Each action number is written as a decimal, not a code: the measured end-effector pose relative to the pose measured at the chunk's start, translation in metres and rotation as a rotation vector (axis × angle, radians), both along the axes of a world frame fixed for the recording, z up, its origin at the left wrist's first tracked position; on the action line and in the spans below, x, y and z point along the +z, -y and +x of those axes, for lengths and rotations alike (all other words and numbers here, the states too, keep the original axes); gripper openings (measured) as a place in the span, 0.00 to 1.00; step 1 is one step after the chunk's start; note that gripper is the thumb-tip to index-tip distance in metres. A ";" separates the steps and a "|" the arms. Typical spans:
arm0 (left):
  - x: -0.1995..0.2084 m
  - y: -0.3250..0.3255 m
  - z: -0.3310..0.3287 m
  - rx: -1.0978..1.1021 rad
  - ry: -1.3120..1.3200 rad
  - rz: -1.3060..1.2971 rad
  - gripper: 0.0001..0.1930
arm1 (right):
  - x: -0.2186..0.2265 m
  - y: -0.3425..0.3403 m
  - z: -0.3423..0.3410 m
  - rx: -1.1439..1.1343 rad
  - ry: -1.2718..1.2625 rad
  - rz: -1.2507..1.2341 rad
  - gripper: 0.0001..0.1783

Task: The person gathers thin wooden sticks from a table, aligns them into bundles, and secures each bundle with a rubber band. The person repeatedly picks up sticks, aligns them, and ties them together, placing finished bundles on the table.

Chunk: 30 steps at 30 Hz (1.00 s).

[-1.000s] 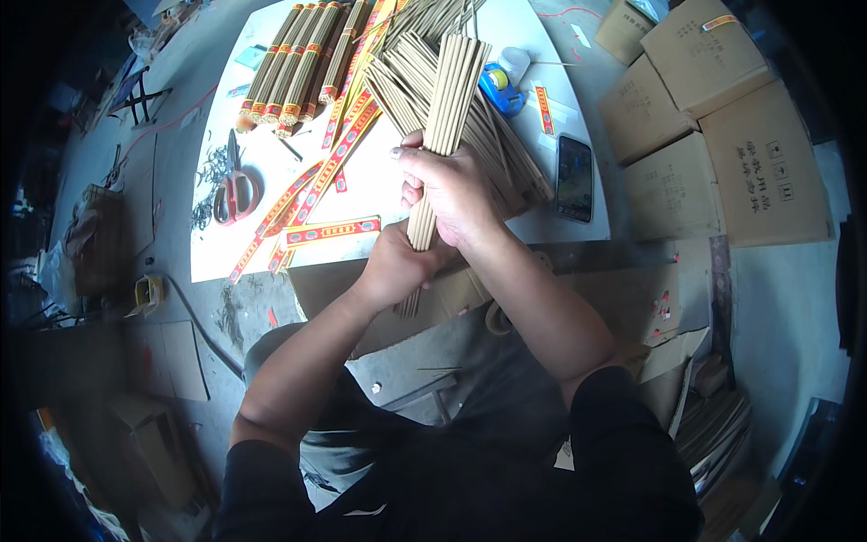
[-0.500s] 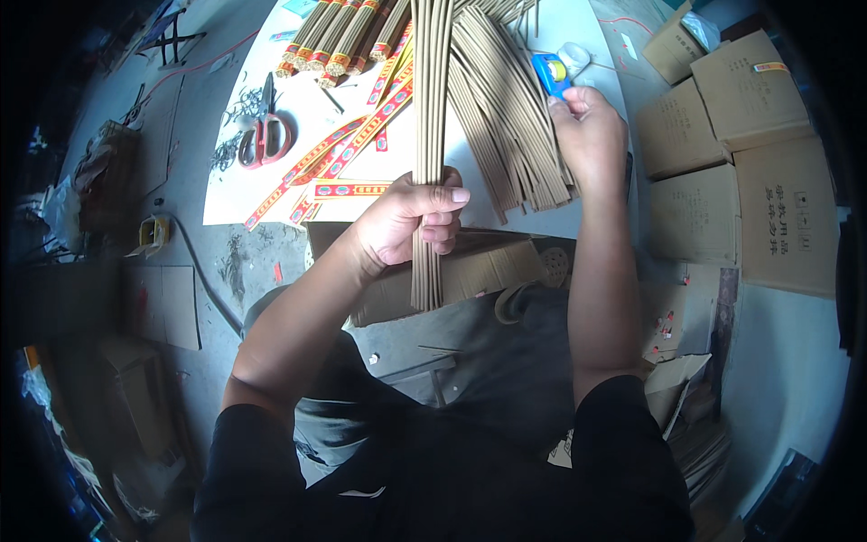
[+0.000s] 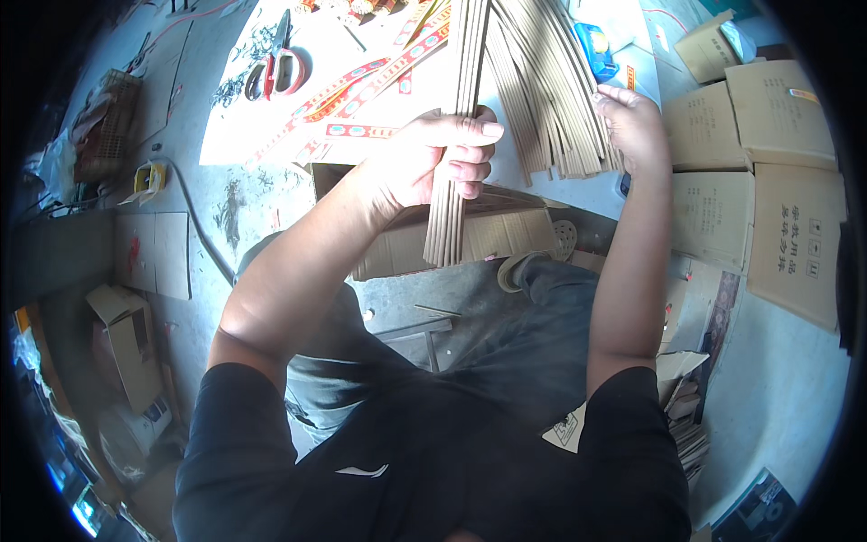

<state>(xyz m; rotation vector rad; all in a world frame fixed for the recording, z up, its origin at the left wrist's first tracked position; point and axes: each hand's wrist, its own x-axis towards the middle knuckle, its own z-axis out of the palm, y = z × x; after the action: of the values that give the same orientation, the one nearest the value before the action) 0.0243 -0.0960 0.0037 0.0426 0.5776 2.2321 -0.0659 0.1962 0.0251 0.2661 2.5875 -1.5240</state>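
My left hand [image 3: 429, 158] is wrapped round a bundle of thin brown incense sticks [image 3: 445, 226], held upright above the table's near edge. At the right side of the table, my right hand [image 3: 639, 131] has thumb and forefinger pinched together; whatever is between them is too small to make out. Just beyond those fingers lies a blue tape dispenser [image 3: 595, 52], apart from the hand. Loose incense sticks [image 3: 542, 99] are spread between the bundle and my right hand. Red and yellow printed paper strips [image 3: 366, 86] lie left of the bundle.
Red-handled scissors [image 3: 275, 72] rest on the white table [image 3: 226, 135] at the left, near dark scraps. Wrapped bundles [image 3: 361, 7] show at the far edge. An open cardboard box [image 3: 506, 237] stands below the table edge. Stacked cartons [image 3: 709, 212] line the right side.
My right hand has come away from the tape dispenser, toward me and to the right. The view has shifted, so the table sits higher. My left hand still grips the incense bundle.
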 end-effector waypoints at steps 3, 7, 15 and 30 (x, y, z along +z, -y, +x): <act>0.002 0.002 -0.001 0.014 -0.002 -0.018 0.08 | 0.015 0.006 0.011 -0.004 0.089 -0.180 0.24; 0.002 0.001 -0.004 -0.039 -0.066 0.016 0.10 | 0.009 0.005 0.008 0.005 0.043 -0.176 0.25; 0.013 0.001 0.004 -0.073 -0.089 -0.160 0.15 | 0.019 -0.002 0.005 0.150 0.281 -0.678 0.20; 0.016 -0.007 0.005 -0.056 -0.108 -0.217 0.13 | 0.010 0.031 0.016 0.119 -0.078 -0.328 0.14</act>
<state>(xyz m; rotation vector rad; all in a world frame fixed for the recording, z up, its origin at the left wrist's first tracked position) 0.0295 -0.0890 0.0193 0.0671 0.8644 2.1105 -0.0501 0.1654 0.0348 0.0185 2.3073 -1.9090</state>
